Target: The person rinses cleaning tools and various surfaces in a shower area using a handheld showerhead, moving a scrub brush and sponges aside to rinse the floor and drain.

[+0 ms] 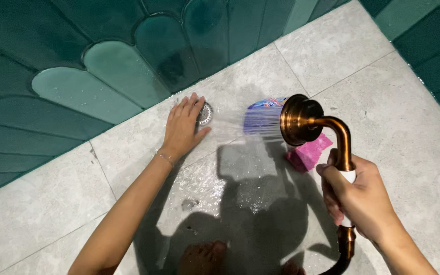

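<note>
We note a grey stone-tile floor [393, 127], wet at centre, running from lower left to upper right of the frame beneath a wall of green scalloped tiles [103, 76] in the upper left. Our right hand [357, 196], at lower right, is closed around the white grip of a copper hand shower [301, 120] spraying leftward, with a pink sponge [309, 153] and a colourful packet [266, 104] just behind its head. Our left hand [182, 127], left of centre, lies open and flat, fingertips touching the round metal drain [205, 114].
</note>
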